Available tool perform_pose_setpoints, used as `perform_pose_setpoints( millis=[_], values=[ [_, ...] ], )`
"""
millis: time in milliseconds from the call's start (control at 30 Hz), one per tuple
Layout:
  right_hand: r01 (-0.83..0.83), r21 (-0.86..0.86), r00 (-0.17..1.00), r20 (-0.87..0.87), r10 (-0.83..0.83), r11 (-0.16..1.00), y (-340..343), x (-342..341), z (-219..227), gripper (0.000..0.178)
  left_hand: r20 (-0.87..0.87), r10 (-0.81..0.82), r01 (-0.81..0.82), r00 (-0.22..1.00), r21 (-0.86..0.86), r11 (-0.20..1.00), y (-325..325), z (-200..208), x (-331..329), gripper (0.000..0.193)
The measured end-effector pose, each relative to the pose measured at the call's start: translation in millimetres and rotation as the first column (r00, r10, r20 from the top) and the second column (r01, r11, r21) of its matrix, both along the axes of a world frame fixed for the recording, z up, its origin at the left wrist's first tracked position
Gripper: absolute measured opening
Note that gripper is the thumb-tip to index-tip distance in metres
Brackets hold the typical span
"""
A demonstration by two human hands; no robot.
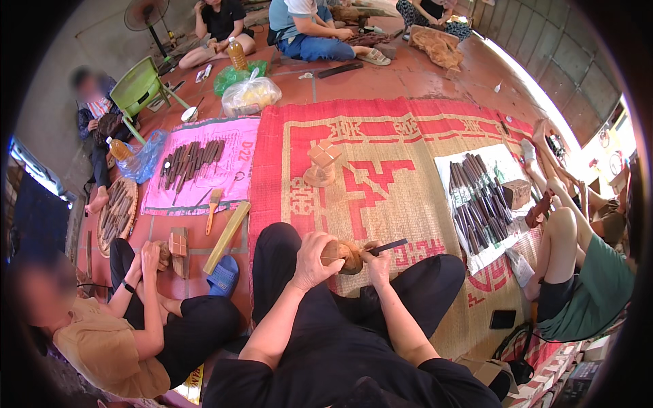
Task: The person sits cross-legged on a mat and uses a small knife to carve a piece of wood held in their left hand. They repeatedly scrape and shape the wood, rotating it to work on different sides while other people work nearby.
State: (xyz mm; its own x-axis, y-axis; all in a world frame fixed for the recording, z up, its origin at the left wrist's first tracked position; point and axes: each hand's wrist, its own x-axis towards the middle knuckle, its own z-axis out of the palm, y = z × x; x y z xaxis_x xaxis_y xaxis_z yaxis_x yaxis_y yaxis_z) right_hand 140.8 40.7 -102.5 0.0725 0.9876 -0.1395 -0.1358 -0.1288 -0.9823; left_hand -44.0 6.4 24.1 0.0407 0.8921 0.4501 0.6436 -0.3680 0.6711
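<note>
Above my lap, my left hand (314,262) is wrapped round a rounded brown wooden carving (349,254). My right hand (377,265) grips a carving tool with a dark straight handle (390,247), which sticks out to the right. The tool's working end meets the wood near my fingers and is too small to make out. Ahead of my knees, a second wooden carving (322,166) stands on the red and tan woven mat (401,204). It has a squared top with lines marked on it and a rounder base.
Many dark-handled tools (478,197) lie on a white sheet at right; more (194,162) lie on a pink sack at left. A brush (214,207), wooden bar (228,234) and blue slipper (223,277) lie left. People sit close on both sides. A phone (503,319) lies right.
</note>
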Motion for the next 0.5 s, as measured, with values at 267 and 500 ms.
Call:
perform_pose_setpoints(
  millis=[267, 500],
  values=[
    [-0.003, -0.154, 0.981, -0.19, -0.026, 0.988, 4.9, 19.7, 0.4, 0.005, 0.005, 0.057, -0.057, 0.998, -0.004, 0.998, 6.0, -3.5, 1.0, 0.04],
    [-0.055, -0.305, 0.97, -0.241, -0.021, 0.951, 3.0, 18.5, -4.3, 0.007, -0.018, 0.08, -0.08, 0.997, -0.013, 0.997, 11.1, -4.5, 4.5, 0.041]
  ],
)
